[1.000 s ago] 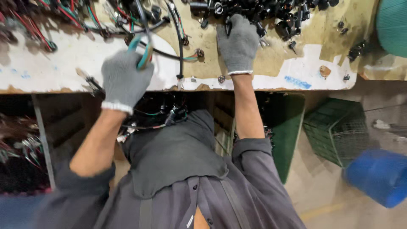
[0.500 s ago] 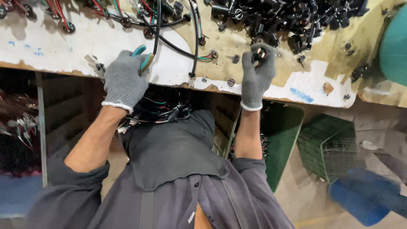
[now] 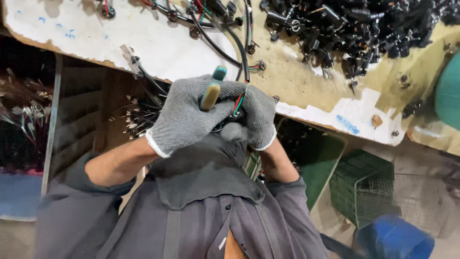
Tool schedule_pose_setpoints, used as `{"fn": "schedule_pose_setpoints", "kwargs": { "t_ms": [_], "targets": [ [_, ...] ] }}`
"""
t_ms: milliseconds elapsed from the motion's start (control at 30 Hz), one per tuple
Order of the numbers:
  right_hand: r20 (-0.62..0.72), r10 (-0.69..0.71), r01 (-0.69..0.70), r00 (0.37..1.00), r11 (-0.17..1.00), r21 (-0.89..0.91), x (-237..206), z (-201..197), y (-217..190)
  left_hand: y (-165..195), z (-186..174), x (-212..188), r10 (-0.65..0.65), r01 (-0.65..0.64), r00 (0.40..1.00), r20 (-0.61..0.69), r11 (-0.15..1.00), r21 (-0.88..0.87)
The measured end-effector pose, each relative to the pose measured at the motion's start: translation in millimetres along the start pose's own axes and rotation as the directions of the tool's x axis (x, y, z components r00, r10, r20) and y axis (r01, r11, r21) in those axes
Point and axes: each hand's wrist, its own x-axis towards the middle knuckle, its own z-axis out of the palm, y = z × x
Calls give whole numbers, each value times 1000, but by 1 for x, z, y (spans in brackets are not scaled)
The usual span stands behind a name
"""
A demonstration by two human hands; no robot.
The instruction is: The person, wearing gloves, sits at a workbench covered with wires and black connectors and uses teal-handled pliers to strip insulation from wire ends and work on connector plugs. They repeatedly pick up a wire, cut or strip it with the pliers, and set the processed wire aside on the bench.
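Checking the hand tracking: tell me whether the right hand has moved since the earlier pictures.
Yes. The right hand has come off the pile of black connectors on the bench top, back toward the body and leftward, and now meets the left hand by the bench edge.

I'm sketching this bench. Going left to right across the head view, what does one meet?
Dark wire bundles → left hand gripping a teal-handled tool → right hand → green wire basket → blue container.
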Motion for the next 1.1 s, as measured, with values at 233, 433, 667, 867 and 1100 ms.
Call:
{"fn": "schedule_pose_setpoints", "kwargs": {
  "t_ms": [233, 433, 667, 867, 1100],
  "targets": [
    [16, 136, -135, 991, 990, -51, -17, 6, 12, -4, -20, -6, 181, -181, 983, -21, 984, -4],
    [287, 93, 6, 954, 945, -326, -20, 27, 16, 4, -26, -31, 308, -296, 951, 8, 921, -254],
    [549, 91, 140, 831, 921, -365, -15, 16, -4, -13, 13, -41, 568, -452, 694, 442, 822, -346],
    [518, -98, 296, 850, 902, -314, -20, 9, -7, 8, 25, -48, 669, -639, 591, 450, 729, -244],
    [585, -137, 297, 800, 937, -186, -23, 24, 2, 16, 0, 66, 526, -614, 781, 336, 548, 569]
  ]
}}
